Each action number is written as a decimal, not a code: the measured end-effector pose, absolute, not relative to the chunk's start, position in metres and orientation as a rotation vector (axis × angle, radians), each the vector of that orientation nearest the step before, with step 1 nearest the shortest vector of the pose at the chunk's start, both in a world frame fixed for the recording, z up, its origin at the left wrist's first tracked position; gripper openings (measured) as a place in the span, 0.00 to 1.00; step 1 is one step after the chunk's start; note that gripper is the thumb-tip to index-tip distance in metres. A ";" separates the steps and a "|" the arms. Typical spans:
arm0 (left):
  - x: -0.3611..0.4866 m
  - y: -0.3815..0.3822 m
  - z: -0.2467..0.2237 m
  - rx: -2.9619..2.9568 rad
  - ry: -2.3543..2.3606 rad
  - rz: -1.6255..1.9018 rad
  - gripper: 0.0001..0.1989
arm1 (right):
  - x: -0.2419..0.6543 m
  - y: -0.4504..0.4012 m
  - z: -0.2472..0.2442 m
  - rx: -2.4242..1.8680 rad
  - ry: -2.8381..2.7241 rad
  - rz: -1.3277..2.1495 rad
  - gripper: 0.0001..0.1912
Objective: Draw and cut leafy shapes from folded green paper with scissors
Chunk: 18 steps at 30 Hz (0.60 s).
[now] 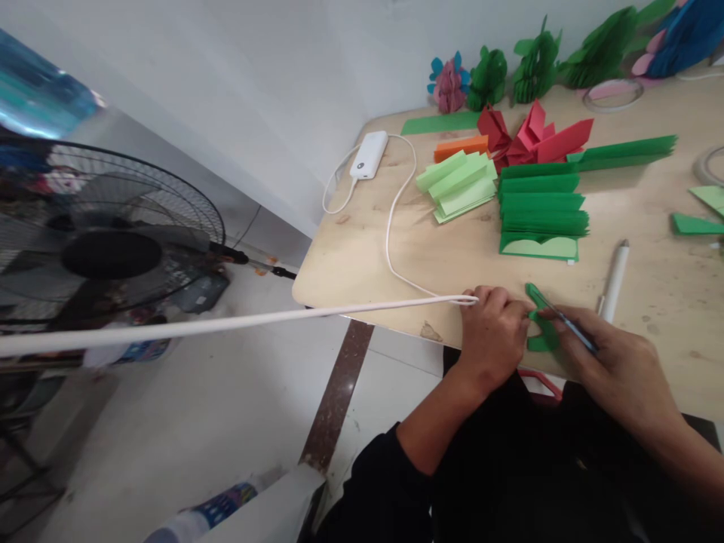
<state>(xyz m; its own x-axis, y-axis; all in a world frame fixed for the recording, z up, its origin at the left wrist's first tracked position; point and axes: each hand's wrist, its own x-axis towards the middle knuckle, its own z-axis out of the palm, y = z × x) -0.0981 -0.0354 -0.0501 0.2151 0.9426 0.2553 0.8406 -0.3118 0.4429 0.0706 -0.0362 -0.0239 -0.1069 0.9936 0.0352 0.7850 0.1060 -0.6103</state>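
Note:
My left hand (493, 335) is closed at the table's front edge, its fingertips pinching the left side of a small green paper piece (544, 336). To the right, my right hand (614, 362) is wrapped round a slim pen-like tool (575, 329) of grey-blue colour, whose tip end lies over the green paper. What kind of tool it is cannot be made out. A narrow green strip sticks up above the paper. Beyond my hands lies a stack of folded dark green paper (543, 207) with a light green scalloped piece on its near end.
On the table (351, 256) are a white power bank (369, 155) with a cable (390, 226), light green folds (461, 185), red folded paper (535, 139), a white pen (616, 280) and a tape roll (614, 96). Paper figures (487, 78) line the wall. A fan (110, 254) stands left.

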 end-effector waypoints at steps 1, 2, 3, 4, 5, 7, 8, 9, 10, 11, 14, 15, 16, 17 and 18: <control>-0.098 -0.035 -0.050 2.271 1.702 0.725 0.06 | 0.071 -0.036 -0.024 -1.734 -1.953 0.626 0.26; -0.098 -0.036 -0.050 2.264 1.702 0.732 0.05 | 0.071 -0.036 -0.024 -1.734 -1.955 0.624 0.26; -0.098 -0.036 -0.050 2.259 1.702 0.734 0.05 | 0.071 -0.036 -0.025 -1.731 -1.955 0.624 0.26; -0.098 -0.036 -0.050 2.254 1.700 0.735 0.05 | 0.071 -0.036 -0.025 -1.727 -1.952 0.624 0.26; -0.098 -0.036 -0.050 2.250 1.698 0.736 0.06 | 0.071 -0.036 -0.025 -1.723 -1.949 0.625 0.26; -0.098 -0.036 -0.050 2.235 1.691 0.752 0.06 | 0.071 -0.036 -0.024 -1.721 -1.943 0.633 0.26; -0.099 -0.036 -0.050 2.228 1.686 0.762 0.06 | 0.070 -0.037 -0.024 -1.724 -1.941 0.637 0.27; -0.099 -0.036 -0.050 2.225 1.680 0.771 0.06 | 0.070 -0.037 -0.023 -1.725 -1.938 0.642 0.27; -0.099 -0.036 -0.050 2.222 1.678 0.776 0.06 | 0.070 -0.037 -0.023 -1.727 -1.935 0.648 0.27; -0.099 -0.036 -0.051 2.221 1.676 0.775 0.06 | 0.069 -0.037 -0.022 -1.729 -1.933 0.653 0.27; -0.098 -0.035 -0.053 2.217 1.675 0.764 0.06 | 0.068 -0.038 -0.020 -1.729 -1.923 0.644 0.27; -0.098 -0.035 -0.054 2.215 1.675 0.762 0.06 | 0.068 -0.037 -0.018 -1.731 -1.919 0.636 0.27; -0.098 -0.035 -0.054 2.215 1.675 0.760 0.06 | 0.069 -0.037 -0.017 -1.734 -1.917 0.629 0.27; -0.098 -0.035 -0.054 2.216 1.675 0.759 0.06 | 0.069 -0.037 -0.017 -1.735 -1.914 0.623 0.27; -0.098 -0.035 -0.055 2.214 1.676 0.759 0.06 | 0.070 -0.037 -0.016 -1.736 -1.913 0.620 0.27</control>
<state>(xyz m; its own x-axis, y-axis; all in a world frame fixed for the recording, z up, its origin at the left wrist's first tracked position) -0.0981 -0.0352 -0.0545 0.1974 0.9487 0.2471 0.8115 -0.2995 0.5018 0.0702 -0.0373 -0.0162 -0.0803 0.9956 0.0480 0.7781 0.0927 -0.6212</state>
